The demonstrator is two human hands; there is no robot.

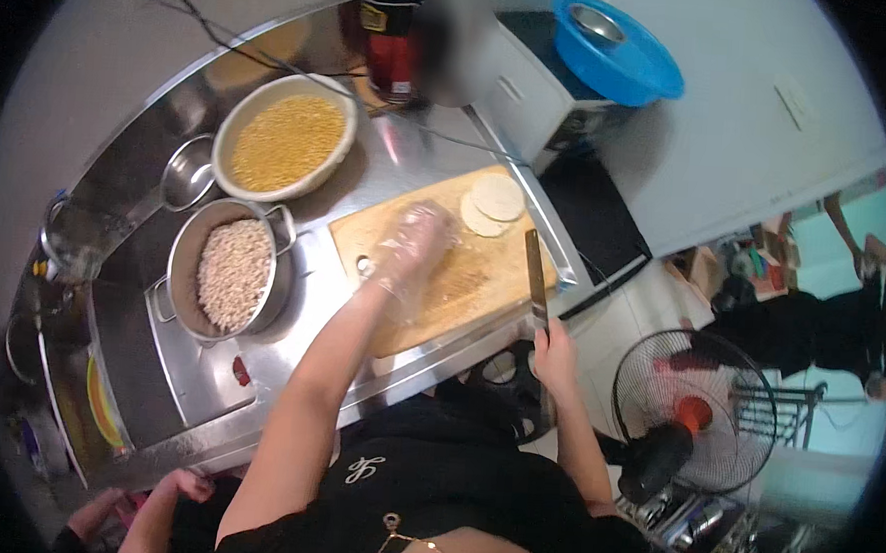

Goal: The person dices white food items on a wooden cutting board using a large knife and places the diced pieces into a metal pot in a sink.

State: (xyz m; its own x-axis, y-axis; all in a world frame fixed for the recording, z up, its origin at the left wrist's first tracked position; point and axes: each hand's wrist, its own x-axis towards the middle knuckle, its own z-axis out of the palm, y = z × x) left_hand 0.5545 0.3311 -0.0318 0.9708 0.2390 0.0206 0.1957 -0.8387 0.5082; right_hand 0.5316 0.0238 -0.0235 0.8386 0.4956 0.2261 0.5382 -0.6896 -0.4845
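On a stainless steel counter lies a wooden cutting board (479,308). My left hand (419,238), in a clear plastic glove, is palm down over the board's left half. Motion blur hides its fingertips and whether anything is under them. Two pale, flat round pieces (498,197) overlap just beyond it, at the board's far right. Brownish crumbs (465,281) mark the wood beside the glove. My bare right hand (557,357) grips the handle of a long-bladed knife (535,274). Its blade points away from me over the board's right end.
Left of the board stand a two-handled steel pot (281,290) of pale beans or nuts and a bowl (224,152) of yellow grains. A steel ladle (189,173) lies beside them. Cables (450,134) cross behind the board. A floor fan (695,414) is at right; another person's hand (192,483) shows lower left.
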